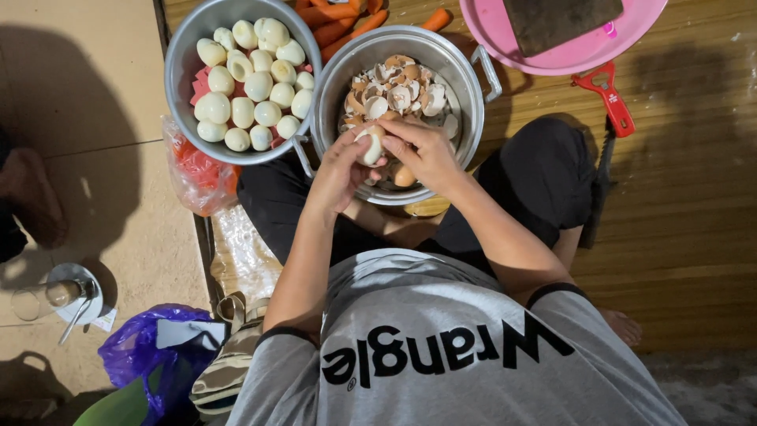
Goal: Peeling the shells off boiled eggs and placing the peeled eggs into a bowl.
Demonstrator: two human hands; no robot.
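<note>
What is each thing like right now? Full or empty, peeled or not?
Left hand: holding the egg over the pot.
Right hand: fingers on the egg, picking at it.
Egg: partly peeled, white showing.
Pot: holds broken eggshells.
Bowl: piled with peeled white eggs.
Carrots: whole, lying behind the pot.
Pink tray: holds a dark board.
Glass: tipped on its side on a small plate.

Both hands, left (337,170) and right (426,154), meet on an egg (369,147) over the pot (473,87) of shells (398,91). Bowl (181,55) of peeled eggs (252,87) sits touching the pot's left side, carrots (339,17) behind both, tray (568,51) off right, peeler (607,95) just below it.
</note>
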